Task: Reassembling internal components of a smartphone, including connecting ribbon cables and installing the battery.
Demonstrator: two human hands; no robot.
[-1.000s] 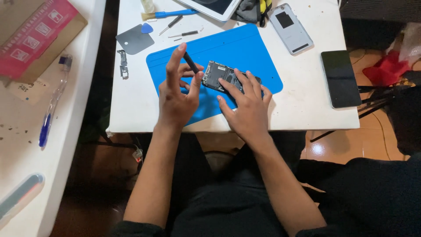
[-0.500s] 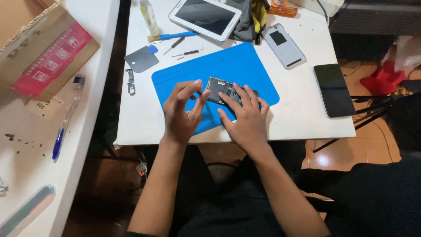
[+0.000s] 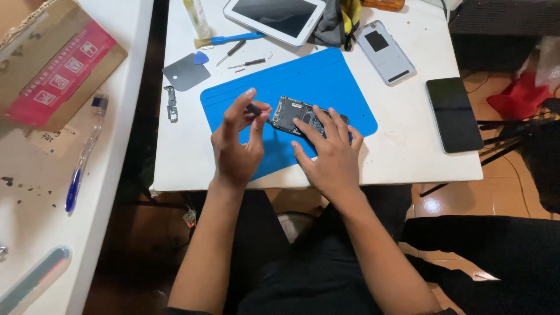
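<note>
A white worktop (image 3: pixel 408 151) carries a blue mat (image 3: pixel 344 87), and on that mat, near its middle, lies an opened phone (image 3: pixel 290 112) with its innards showing. The right hand (image 3: pixel 329 154) lies flat over the phone's right part, fingers spread and pressing on it, the grip open rather than closed around anything. The left hand (image 3: pixel 236 146) hovers just beside the phone's left end, thumb and forefinger pinched on a small dark tool (image 3: pixel 254 108); its tip seems to meet the phone's edge, though the view is too small to be sure. At the far edge of the worktop sits a white tablet (image 3: pixel 277 17), and to the right of the mat lie a grey phone back cover (image 3: pixel 385 52) and a black phone (image 3: pixel 454 114), screen dark. Left of the mat lie a grey pry card (image 3: pixel 185 73), a blue brush (image 3: pixel 230 39) and a small metal bracket (image 3: pixel 171 104).
</note>
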